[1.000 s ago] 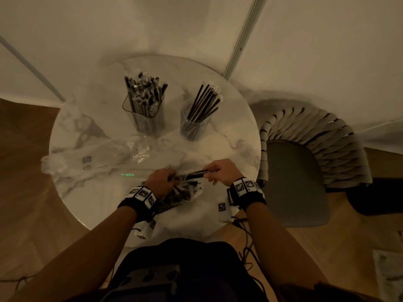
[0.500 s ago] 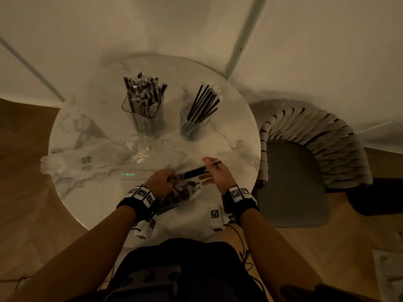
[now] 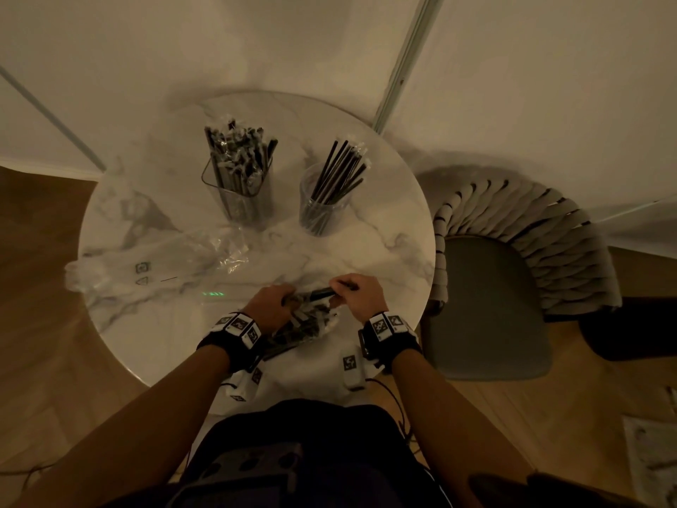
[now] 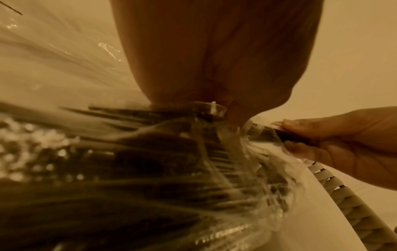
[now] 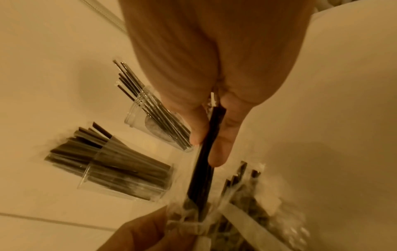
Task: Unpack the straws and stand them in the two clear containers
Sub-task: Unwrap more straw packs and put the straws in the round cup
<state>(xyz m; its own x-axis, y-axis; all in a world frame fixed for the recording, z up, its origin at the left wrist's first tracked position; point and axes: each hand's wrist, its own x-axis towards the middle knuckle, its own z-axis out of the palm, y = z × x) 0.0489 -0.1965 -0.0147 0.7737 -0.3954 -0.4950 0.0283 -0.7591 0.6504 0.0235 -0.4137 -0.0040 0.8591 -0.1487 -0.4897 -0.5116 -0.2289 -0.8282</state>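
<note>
A clear plastic pack of black straws [image 3: 306, 324] lies on the round marble table [image 3: 146, 324] at its near edge. My left hand [image 3: 287, 300] grips the pack at its open end [image 4: 214, 112]. My right hand [image 3: 339, 287] pinches a few black straws [image 5: 211, 132] that stick out of the pack's mouth, thumb on one side and fingers on the other. Two clear containers stand at the back: the left one [image 3: 243, 192] is packed with wrapped straws, and the round right cup [image 3: 322, 207] holds several thin black straws that lean right.
An empty crumpled clear bag [image 3: 154, 265] lies across the table's left side. A woven-back chair [image 3: 513, 287] stands close to the table's right edge. A wall rises right behind the table. A small green light [image 3: 212, 294] glows on the tabletop left of my hands.
Half a second ago my right hand lay turned out to the right with a straw across it. It has come back and curled over the straw ends at the pack's mouth. My left hand stayed put.
</note>
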